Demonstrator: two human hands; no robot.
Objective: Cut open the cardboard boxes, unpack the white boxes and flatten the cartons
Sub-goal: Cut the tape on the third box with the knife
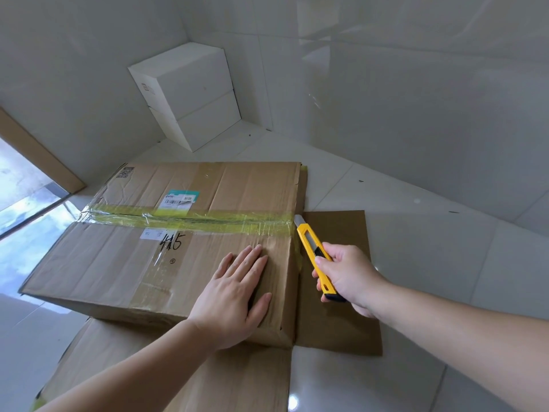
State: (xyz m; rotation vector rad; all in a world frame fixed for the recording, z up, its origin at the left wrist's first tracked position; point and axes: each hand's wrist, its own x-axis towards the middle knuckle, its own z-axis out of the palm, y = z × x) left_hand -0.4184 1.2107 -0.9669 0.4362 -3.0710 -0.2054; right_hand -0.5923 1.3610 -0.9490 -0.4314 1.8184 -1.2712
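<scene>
1. A large cardboard box (166, 233) lies on the tiled floor (416, 233), closed, with yellow tape (190, 218) across the seam of its top from left to right. A shipping label (178, 200) is stuck just behind the tape, and black handwritten numbers are in front of it.
2. Behind the box, in the corner of the walls, two white boxes (190, 93) stand one on the other.
3. The left hand (234, 292) lies flat on the top of the box, near its right end, with straight fingers pressing down.
4. Flattened cardboard sheets (335, 292) lie on the floor under the box and to its right.
5. The right hand (347, 275) grasps a yellow utility knife (315, 254); the blade tip is at the right end of the tape, at the edge of the box.
</scene>
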